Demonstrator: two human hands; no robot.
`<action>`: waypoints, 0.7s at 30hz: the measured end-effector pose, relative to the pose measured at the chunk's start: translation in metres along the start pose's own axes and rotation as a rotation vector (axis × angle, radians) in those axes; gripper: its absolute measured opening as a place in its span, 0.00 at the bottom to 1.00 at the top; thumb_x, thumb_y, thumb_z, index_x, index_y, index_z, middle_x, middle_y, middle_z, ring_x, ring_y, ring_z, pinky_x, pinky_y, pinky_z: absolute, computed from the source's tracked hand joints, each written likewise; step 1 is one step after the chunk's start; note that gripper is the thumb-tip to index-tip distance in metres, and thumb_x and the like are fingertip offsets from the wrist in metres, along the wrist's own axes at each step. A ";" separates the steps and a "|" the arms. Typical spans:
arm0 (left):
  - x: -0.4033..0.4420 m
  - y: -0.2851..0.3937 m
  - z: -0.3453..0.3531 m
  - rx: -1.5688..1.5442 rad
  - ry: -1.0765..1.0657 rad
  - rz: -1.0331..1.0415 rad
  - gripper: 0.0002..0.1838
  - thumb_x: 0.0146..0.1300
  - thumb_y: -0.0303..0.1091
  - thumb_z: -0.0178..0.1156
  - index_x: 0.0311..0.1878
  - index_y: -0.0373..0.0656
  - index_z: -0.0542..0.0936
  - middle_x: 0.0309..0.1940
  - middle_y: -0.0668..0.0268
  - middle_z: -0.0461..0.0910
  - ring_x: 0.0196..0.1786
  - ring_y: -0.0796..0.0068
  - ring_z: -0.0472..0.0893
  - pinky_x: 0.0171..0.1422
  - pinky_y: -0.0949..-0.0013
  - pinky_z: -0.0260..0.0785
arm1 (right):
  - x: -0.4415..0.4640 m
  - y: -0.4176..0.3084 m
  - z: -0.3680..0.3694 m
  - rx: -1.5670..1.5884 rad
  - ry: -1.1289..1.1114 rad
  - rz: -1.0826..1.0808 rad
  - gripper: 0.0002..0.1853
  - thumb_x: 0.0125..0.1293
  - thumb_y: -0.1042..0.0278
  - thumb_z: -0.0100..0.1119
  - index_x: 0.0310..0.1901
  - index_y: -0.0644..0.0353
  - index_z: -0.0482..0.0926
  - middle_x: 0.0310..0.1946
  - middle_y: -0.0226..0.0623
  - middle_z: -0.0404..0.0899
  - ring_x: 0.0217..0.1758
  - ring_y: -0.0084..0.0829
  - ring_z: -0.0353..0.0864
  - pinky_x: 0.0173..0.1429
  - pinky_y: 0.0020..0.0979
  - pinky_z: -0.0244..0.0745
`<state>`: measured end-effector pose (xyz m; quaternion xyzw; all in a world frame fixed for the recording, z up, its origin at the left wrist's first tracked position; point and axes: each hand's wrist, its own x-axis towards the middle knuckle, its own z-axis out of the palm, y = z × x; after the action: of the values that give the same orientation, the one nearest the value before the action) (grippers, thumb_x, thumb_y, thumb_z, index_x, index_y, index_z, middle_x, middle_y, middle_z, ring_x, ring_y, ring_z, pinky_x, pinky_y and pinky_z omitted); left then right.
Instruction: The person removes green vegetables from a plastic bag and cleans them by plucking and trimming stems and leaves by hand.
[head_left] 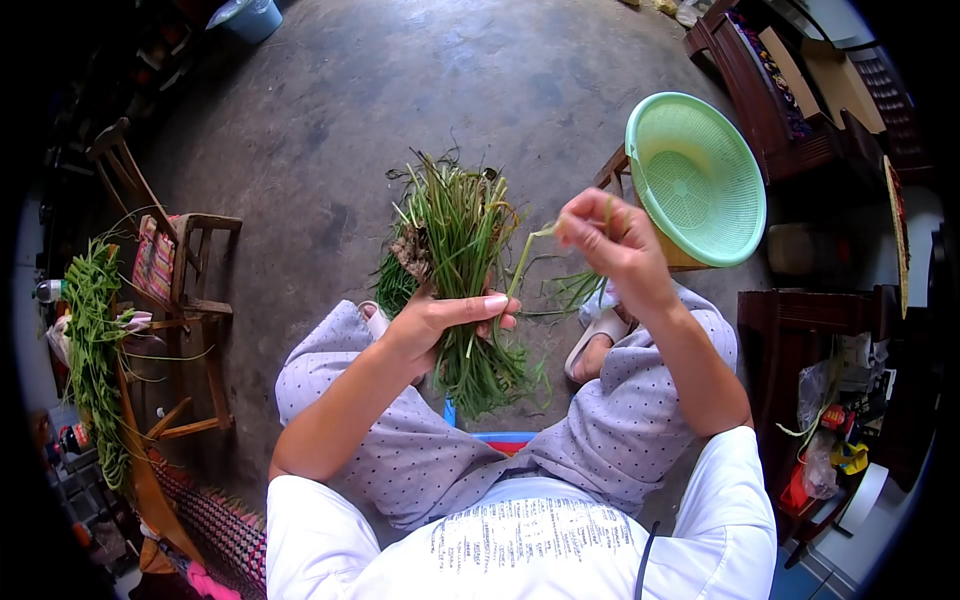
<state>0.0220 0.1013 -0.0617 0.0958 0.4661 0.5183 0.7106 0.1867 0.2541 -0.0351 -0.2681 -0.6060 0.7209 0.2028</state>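
Greens bundle (pixel 455 225): directly ahead, at 12 o'clock. Left hand (pixel 435 318): curled around the bundle, thumb extended. Single stalk (pixel 521 262): spans both hands. Right hand (pixel 622 245): bundle's 3 o'clock, fingers and thumb pinching the stalk's tip. Green colander (pixel 722 212): right hand's 2 o'clock.

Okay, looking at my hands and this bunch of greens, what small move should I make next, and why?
Probably draw your right hand gently away: a thin stem stretches to its fingertips from beside your left thumb, while your left hand grips the bunch of greens.
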 end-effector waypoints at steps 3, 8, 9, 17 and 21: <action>-0.001 -0.001 -0.001 -0.010 0.001 -0.012 0.16 0.53 0.28 0.65 0.43 0.42 0.71 0.36 0.58 0.79 0.38 0.73 0.80 0.36 0.75 0.68 | 0.003 -0.005 -0.014 0.019 0.058 -0.041 0.05 0.65 0.70 0.55 0.36 0.63 0.75 0.28 0.25 0.76 0.33 0.13 0.72 0.41 0.17 0.67; -0.001 0.000 0.000 -0.002 0.011 -0.007 0.17 0.53 0.29 0.65 0.44 0.42 0.71 0.36 0.59 0.79 0.38 0.73 0.80 0.37 0.75 0.68 | -0.002 -0.012 -0.015 -0.682 -0.090 0.012 0.20 0.59 0.59 0.64 0.18 0.63 0.71 0.14 0.27 0.63 0.18 0.16 0.55 0.20 0.29 0.51; -0.001 0.000 0.000 -0.001 0.011 -0.007 0.17 0.53 0.29 0.65 0.44 0.42 0.71 0.36 0.59 0.79 0.38 0.73 0.80 0.37 0.75 0.68 | -0.002 -0.009 -0.014 -0.682 -0.091 0.012 0.20 0.59 0.59 0.64 0.18 0.63 0.71 0.14 0.27 0.63 0.18 0.16 0.55 0.20 0.29 0.51; 0.006 -0.007 -0.004 0.041 -0.056 0.037 0.15 0.53 0.31 0.67 0.42 0.38 0.75 0.38 0.60 0.80 0.40 0.73 0.80 0.40 0.74 0.70 | -0.009 0.000 0.011 -0.189 -0.277 0.021 0.08 0.65 0.68 0.55 0.41 0.62 0.71 0.28 0.27 0.69 0.28 0.13 0.63 0.28 0.20 0.61; 0.009 -0.011 0.000 0.040 -0.096 0.069 0.16 0.53 0.30 0.66 0.44 0.38 0.75 0.38 0.61 0.80 0.39 0.76 0.79 0.40 0.75 0.69 | -0.006 0.019 0.018 -0.106 -0.230 -0.104 0.12 0.70 0.60 0.47 0.36 0.60 0.70 0.27 0.26 0.69 0.30 0.14 0.66 0.31 0.20 0.61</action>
<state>0.0291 0.1040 -0.0736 0.1507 0.4383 0.5279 0.7117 0.1805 0.2335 -0.0508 -0.1624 -0.6756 0.7024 0.1546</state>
